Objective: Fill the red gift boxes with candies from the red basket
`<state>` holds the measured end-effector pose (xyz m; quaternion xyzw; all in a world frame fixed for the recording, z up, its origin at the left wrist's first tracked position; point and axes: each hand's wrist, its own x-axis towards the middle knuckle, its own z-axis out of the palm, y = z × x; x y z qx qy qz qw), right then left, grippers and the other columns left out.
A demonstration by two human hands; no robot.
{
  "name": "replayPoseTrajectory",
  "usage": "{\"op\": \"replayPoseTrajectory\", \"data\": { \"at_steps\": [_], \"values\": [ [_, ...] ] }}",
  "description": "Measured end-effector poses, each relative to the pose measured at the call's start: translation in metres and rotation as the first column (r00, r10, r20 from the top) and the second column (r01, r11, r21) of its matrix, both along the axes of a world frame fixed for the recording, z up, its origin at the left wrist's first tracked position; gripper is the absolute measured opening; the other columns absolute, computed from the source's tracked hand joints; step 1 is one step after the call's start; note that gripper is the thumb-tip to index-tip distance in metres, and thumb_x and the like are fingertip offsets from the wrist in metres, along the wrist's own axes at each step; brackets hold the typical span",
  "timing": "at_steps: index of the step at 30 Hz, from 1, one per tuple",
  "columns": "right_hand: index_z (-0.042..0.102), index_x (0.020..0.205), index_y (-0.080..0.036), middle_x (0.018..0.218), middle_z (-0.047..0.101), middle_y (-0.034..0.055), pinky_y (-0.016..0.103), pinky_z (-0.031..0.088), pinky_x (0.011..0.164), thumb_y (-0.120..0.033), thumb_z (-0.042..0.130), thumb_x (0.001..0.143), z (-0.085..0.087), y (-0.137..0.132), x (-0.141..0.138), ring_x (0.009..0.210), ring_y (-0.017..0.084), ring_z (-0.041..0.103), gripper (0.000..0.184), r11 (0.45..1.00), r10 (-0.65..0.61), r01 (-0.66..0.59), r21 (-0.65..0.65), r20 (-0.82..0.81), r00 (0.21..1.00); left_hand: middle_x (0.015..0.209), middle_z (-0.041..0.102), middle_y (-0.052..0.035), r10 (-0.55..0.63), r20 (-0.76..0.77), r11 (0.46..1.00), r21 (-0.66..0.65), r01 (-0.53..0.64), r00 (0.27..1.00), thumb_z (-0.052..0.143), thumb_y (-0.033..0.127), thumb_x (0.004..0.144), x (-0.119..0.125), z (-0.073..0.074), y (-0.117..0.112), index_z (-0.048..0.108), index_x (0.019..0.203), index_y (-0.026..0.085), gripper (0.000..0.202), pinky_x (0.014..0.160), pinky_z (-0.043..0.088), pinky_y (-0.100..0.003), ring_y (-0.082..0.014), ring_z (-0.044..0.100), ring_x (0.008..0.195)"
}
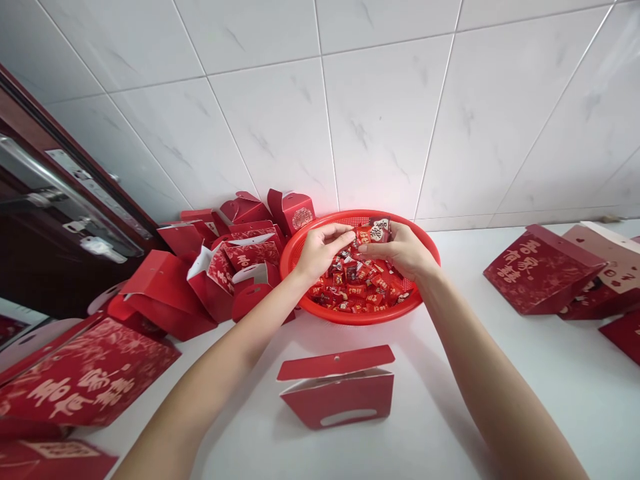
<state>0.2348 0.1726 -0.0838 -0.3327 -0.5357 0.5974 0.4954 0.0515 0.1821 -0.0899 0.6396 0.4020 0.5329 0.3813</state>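
Observation:
A red plastic basket (360, 319) with a perforated wall holds a heap of small wrapped candies (356, 291), mostly in red wrappers. Over its far half, my right hand (411, 252) grips several wrapped candies (379, 231), one of them dark and cream with printed characters. Facing it, my left hand (324, 252) has thumb and fingers pinched together at a small wrapped candy, mostly covered by the fingertips. Between my forearms stands a red paper gift box (345, 400), its top flap partly raised; its inside is hidden.
Many red gift boxes (170, 290) crowd the left side, beside a dark door (45, 220) with keys in its lock. More boxes (543, 270) stand at the right on the white table (460, 267). A tiled wall (380, 127) closes off the back.

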Motion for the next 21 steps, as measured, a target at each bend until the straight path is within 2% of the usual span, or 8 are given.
{"op": "replayPoseTrajectory", "data": {
  "at_steps": [4, 11, 16, 21],
  "values": [
    [0.068, 0.078, -0.018, 0.077, 0.075, 0.003, 0.04, 0.063, 0.079, -0.027, 0.097, 0.05, -0.0008, 0.0013, -0.0001, 0.073, 0.021, 0.073, 0.041, 1.0, -0.007, 0.007, 0.014, -0.027, 1.0, 0.092, 0.077, -0.0049, -0.012, 0.003, 0.999, -0.052, 0.013, 1.0, 0.085, 0.049, 0.067, 0.0002, -0.0001, 0.0004, 0.076, 0.09, 0.018, 0.039, 0.093, 0.055, -0.039, -0.0241, 0.07, 0.099],
    [0.068, 0.078, -0.019, 0.075, 0.074, 0.0011, 0.04, 0.064, 0.077, -0.022, 0.095, 0.05, -0.0048, 0.0038, -0.0002, 0.07, 0.02, 0.072, 0.039, 1.0, -0.025, 0.026, 0.01, -0.049, 0.998, 0.102, 0.077, -0.0042, 0.014, 0.048, 0.994, -0.108, -0.009, 0.999, 0.082, 0.047, 0.071, 0.0018, 0.0019, -0.0027, 0.077, 0.098, 0.02, 0.039, 0.09, 0.056, -0.036, -0.0239, 0.069, 0.104],
    [0.069, 0.083, -0.019, 0.076, 0.075, 0.0028, 0.039, 0.063, 0.075, -0.022, 0.093, 0.053, -0.0053, 0.0033, 0.0004, 0.069, 0.021, 0.073, 0.038, 1.0, 0.005, -0.005, 0.012, -0.034, 0.999, 0.094, 0.078, -0.0034, 0.004, -0.043, 0.998, -0.057, -0.006, 0.999, 0.078, 0.051, 0.074, 0.002, 0.0035, -0.0042, 0.078, 0.086, 0.02, 0.034, 0.09, 0.055, -0.035, -0.0241, 0.07, 0.099],
    [0.07, 0.083, -0.018, 0.08, 0.076, 0.0029, 0.041, 0.064, 0.08, -0.028, 0.096, 0.054, -0.0036, 0.0033, -0.0004, 0.075, 0.022, 0.074, 0.04, 0.999, 0.048, -0.047, 0.027, -0.045, 0.998, 0.087, 0.077, -0.0034, 0.017, -0.073, 0.998, 0.056, -0.013, 0.997, 0.074, 0.05, 0.079, -0.0004, 0.001, -0.0001, 0.077, 0.081, 0.019, 0.031, 0.09, 0.054, -0.035, -0.0233, 0.07, 0.095]
  ]
}}
